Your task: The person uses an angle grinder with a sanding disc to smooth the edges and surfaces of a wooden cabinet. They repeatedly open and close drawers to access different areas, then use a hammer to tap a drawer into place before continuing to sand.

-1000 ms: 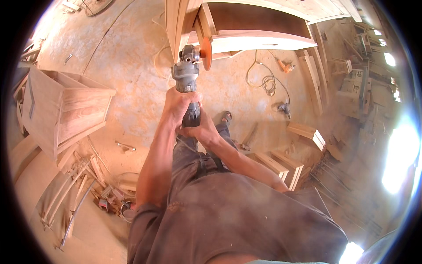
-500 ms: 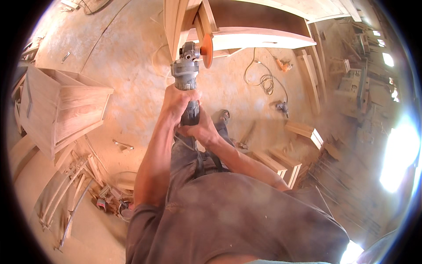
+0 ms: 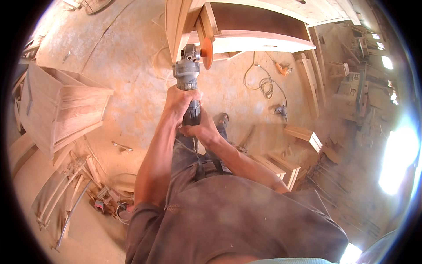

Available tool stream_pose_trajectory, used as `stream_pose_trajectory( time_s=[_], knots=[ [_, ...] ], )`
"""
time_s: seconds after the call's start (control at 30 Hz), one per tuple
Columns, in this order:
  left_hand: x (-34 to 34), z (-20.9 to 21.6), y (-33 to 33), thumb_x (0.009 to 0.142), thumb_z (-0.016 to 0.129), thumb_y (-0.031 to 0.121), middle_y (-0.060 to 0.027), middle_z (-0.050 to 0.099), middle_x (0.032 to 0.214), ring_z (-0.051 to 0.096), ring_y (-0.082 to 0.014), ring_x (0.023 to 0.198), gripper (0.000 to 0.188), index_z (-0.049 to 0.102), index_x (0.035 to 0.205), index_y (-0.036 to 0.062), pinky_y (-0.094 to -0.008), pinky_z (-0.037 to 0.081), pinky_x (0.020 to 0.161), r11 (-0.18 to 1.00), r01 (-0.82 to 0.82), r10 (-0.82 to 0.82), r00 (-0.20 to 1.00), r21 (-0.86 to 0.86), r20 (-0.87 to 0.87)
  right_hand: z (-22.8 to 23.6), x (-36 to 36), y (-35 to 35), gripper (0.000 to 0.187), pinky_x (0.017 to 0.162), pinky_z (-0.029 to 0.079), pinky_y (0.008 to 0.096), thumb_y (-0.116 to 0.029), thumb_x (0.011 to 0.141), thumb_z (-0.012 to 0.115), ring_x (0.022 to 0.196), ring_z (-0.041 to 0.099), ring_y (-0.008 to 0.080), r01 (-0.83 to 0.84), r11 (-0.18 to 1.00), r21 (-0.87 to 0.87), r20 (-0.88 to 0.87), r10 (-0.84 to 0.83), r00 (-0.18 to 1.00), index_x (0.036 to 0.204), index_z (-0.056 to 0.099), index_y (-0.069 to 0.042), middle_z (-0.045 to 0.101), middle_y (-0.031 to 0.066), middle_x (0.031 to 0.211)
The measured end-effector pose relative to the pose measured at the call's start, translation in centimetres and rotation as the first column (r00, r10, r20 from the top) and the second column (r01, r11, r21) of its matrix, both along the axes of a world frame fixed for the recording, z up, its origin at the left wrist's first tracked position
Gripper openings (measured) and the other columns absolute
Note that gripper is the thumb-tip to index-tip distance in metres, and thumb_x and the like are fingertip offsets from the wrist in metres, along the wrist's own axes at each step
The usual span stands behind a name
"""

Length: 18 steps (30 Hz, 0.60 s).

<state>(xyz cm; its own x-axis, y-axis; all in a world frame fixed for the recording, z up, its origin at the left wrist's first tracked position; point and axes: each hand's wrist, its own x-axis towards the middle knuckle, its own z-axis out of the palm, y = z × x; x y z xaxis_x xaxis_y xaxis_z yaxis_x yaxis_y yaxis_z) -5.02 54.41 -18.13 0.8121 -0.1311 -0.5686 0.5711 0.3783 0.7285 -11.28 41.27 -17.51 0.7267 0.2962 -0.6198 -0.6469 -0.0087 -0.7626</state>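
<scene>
Both hands grip a grey and black angle grinder (image 3: 186,72) that points away from me, its round orange disc (image 3: 207,53) standing on edge at the right of its head. My left hand (image 3: 181,101) is wrapped round the body behind the gear head. Nearer to me, my right hand (image 3: 203,127) closes round the rear end, its fingers partly hidden by the tool. Just beyond the disc stands a pale wooden furniture frame (image 3: 259,40) with a dark opening. Whether the disc touches the wood I cannot tell.
At the left stands a wooden cabinet (image 3: 81,110). A coiled cable (image 3: 266,86), an orange tool (image 3: 283,69) and another power tool (image 3: 281,111) lie on the floor. Wooden drawer-like boxes (image 3: 303,136) sit to the right. Scrap wood (image 3: 70,189) is piled at lower left.
The grinder and both hands sit very slightly further right and lower in the picture. Both grips look the same as before.
</scene>
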Motion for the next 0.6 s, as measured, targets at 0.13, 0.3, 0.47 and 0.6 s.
stream_pose_trajectory(
  time_s=[0.13,0.3,0.47,0.6],
  knots=[
    [-0.2,1.8,-0.3,0.071,0.075,0.01,-0.0096,0.067,0.073,0.065,-0.0189,0.063,0.019,0.067,0.084,-0.0008,-0.0327,0.053,0.062,0.999,0.0,-0.002,0.998,0.032,0.062,-0.3,-0.2,-0.2,0.068,0.076,0.055,0.0332,-0.01,0.069,0.085,0.086,0.064,0.0161,0.019,0.999,-0.036,0.14,-0.014,0.99,0.127,0.052,0.003,0.065,0.0069,0.099],
    [-0.1,0.2,-0.3,0.071,0.075,0.01,-0.0096,0.067,0.073,0.065,-0.0187,0.064,0.019,0.066,0.084,-0.0005,-0.0329,0.053,0.063,1.0,0.003,-0.003,1.0,0.006,-0.015,-1.1,-0.3,-0.6,0.074,0.078,0.054,0.0335,-0.012,0.068,0.086,0.091,0.064,0.0174,0.021,0.999,0.041,-0.062,-0.019,0.998,0.13,0.05,0.004,0.065,0.0089,0.103],
    [-0.9,3.8,-0.3,0.07,0.076,0.01,-0.0076,0.065,0.072,0.063,-0.0171,0.063,0.019,0.064,0.082,0.002,-0.0321,0.05,0.061,0.999,-0.043,0.043,0.997,0.005,0.064,1.7,-0.8,-0.3,0.08,0.083,0.054,0.0331,-0.012,0.069,0.087,0.097,0.064,0.0176,-0.011,0.991,-0.134,0.164,0.033,0.986,0.137,0.047,0.004,0.065,0.0088,0.107],
    [-1.5,5.9,0.0,0.07,0.077,0.01,-0.0086,0.066,0.073,0.064,-0.0174,0.064,0.02,0.066,0.084,0.0008,-0.0323,0.051,0.062,0.998,-0.064,0.065,0.994,-0.013,0.088,2.9,-0.7,-2.3,0.07,0.089,0.053,0.0338,-0.009,0.076,0.083,0.103,0.063,0.0173,-0.128,0.992,0.009,0.175,0.124,0.977,0.138,0.051,0.004,0.065,0.0083,0.111]
  ],
)
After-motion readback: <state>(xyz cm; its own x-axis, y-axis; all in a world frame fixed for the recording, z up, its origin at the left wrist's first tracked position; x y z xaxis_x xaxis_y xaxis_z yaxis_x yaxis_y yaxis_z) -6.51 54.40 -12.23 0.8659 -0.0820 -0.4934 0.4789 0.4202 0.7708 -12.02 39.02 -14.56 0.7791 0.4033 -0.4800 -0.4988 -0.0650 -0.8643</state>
